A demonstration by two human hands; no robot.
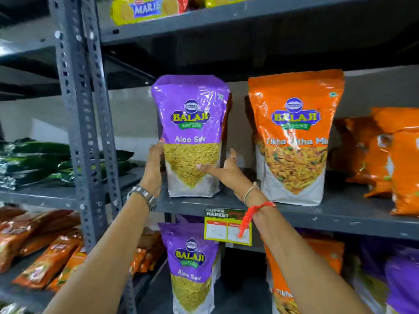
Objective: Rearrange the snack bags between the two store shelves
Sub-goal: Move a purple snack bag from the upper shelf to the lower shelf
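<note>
A purple Aloo Sev bag (191,123) stands upright on the grey upper shelf (317,214). My left hand (153,168) grips its left edge. My right hand (223,169) rests on its lower right side, thumb across the front and fingers spread. An orange Tikha Mitha Mix bag (294,137) stands upright just to its right, apart from it. On the lower shelf stand a second purple Aloo Sev bag (192,266) and another orange bag (283,291), which my right forearm partly hides.
A price tag (226,226) hangs from the shelf edge. Orange packs (385,155) lie at the right, purple ones (401,279) below. A grey slotted post (79,123) divides the racks. Green packs (36,164) and orange-brown packs (40,245) fill the left rack. Marie biscuits (145,9) sit above.
</note>
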